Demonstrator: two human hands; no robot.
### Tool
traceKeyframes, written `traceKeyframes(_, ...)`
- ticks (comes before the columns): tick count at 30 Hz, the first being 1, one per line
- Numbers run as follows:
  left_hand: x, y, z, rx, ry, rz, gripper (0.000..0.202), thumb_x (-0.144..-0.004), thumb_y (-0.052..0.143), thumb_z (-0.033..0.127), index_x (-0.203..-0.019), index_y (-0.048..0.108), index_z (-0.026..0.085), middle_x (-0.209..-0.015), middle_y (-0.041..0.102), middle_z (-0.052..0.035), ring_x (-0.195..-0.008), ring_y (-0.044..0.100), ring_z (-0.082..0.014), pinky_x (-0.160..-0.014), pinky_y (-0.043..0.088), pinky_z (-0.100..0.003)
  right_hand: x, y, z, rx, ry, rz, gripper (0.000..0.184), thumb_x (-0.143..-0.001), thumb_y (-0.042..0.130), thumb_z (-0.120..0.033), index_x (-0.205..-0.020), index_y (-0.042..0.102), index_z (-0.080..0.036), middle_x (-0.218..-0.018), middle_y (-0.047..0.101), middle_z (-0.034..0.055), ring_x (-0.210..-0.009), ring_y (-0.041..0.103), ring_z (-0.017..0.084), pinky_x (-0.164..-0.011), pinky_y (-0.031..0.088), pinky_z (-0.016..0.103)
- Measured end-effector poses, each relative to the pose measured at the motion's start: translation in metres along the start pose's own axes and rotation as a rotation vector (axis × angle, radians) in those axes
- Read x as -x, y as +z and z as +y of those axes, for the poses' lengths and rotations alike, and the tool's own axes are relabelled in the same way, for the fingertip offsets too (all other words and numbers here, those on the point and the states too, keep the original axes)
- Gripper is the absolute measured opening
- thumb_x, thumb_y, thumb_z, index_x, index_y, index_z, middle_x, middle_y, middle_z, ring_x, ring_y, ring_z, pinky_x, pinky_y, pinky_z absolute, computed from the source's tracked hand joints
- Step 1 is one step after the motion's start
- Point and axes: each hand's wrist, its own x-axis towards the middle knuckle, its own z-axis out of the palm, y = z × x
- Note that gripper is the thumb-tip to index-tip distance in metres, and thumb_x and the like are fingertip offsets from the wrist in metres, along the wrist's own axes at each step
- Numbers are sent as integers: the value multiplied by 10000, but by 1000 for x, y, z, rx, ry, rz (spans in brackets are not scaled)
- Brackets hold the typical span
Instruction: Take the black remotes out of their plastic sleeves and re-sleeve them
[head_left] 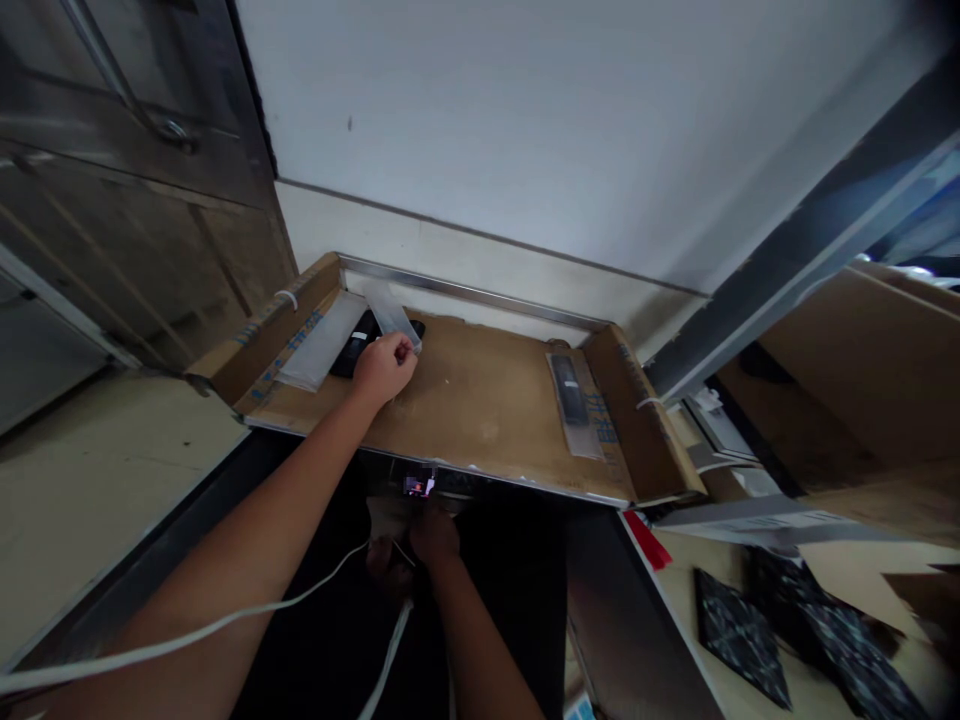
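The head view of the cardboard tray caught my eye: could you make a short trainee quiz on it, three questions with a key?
1. Fill in: on the cardboard tray, beside the left hand, lies a black item bearing a small ____ label.
2. True or false: the red object lies inside the tray.
3. In the picture, where is the right hand?
a) Over the tray's right end
b) Below the tray's near edge
c) Against the back wall

Key:
1. White.
2. False: the red object is outside the tray, toward the lower right.
3. b.
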Motion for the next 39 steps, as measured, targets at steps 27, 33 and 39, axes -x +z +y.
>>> traceKeyframes(27, -3, -5, -6, 198, -95, 322, 67, -881, 512, 223, -894, 570, 195, -807, 587, -14, -738, 546, -155, -729, 443, -272, 42, -228, -76, -497, -386, 963, 256, -943, 469, -358, -875, 634, -175, -733, 630, 23, -671, 564, 149, -660, 412, 255)
traceKeyframes(33, -7, -4, -20, 325, -124, 529, 30, -862, 533, 173, -869, 537, 202, -848, 562, -9, -838, 546, -167, -797, 438, -283, -43, -224, -127, -190, -422, 795, 374, -896, 554, -463, -1092, 607, -149, -1093, 646, 150, -1051, 583, 274, -906, 444, 385)
traceKeyframes(39, -9, 1, -24, 392, -148, 463, 42, -844, 535, 166, -856, 558, 199, -792, 561, 10, -751, 538, -145, -730, 430, -258, -59, -221, -143, -183, -303, 781, 577, -809, 604, -633, -1098, 593, -134, -1113, 640, 196, -1070, 596, 332, -894, 475, 433)
